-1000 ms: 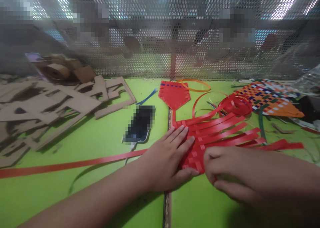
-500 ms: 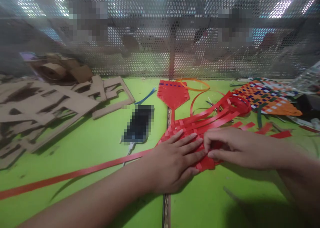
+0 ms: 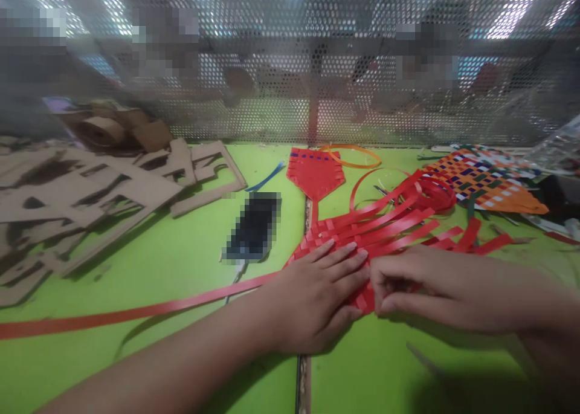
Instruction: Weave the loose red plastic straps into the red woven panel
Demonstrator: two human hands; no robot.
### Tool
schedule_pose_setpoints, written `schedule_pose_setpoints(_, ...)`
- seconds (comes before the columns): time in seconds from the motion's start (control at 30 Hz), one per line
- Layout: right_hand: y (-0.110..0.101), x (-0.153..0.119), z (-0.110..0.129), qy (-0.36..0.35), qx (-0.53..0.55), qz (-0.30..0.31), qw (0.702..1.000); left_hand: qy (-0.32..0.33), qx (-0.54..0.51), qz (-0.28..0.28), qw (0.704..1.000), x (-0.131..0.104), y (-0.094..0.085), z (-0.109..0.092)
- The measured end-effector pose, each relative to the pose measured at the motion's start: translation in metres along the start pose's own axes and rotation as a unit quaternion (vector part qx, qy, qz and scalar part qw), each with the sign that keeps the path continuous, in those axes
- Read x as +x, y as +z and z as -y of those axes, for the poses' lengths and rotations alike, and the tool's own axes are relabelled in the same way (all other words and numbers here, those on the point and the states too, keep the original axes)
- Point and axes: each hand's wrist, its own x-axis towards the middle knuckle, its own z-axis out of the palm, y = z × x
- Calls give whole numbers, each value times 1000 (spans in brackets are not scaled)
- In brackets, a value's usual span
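Note:
A mat of woven red strips [image 3: 317, 239] lies across the seam of the green table, its loose ends fanning out to the right. My left hand [image 3: 317, 299] is spread flat on the weave, fingers pointing right and away. At the weave's right edge, my right hand [image 3: 421, 287] is closed with thumb and forefinger together on a red strip, which the fingers mostly hide. One long red strip [image 3: 149, 311] runs out from the weave to the left, passing by my left forearm. Behind it rests a finished-looking red woven piece with a pointed end [image 3: 316, 172].
Cut cardboard pieces [image 3: 113, 190] are heaped at the left. A phone [image 3: 254, 226] with a cable lies left of the weave. To the right are a red strip coil [image 3: 435, 194] and a multicoloured woven piece [image 3: 480, 178]. A perforated metal screen [image 3: 281, 100] stands behind the table.
My right hand has shifted slightly down and toward me at the weave's edge. The loose red ends near it have moved, and the long left strip has swung up a little. My left hand stays put.

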Motion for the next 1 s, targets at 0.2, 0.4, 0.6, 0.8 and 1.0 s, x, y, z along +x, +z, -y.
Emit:
schedule_pose_setpoints(0.2,9,2,7,-5,22,40,999,-9,-14,2,1000,1,-2,-3)
schedule_pose_setpoints(0.4,8,-2,10,-1,74,114,991,-10,-14,-5,1000,0,0,-2)
schedule_pose_setpoints(0.6,5,-7,1,-5,144,121,982,-10,-10,-5,1000,1,1,-1)
schedule_pose_setpoints(0.8,-3,11,-9,-69,79,-136,985,-6,6,-6,1000,1,0,-3)
schedule_pose_setpoints(1.0,-28,46,-36,-109,-251,-354,894,-6,20,-12,1000,0,3,-1)
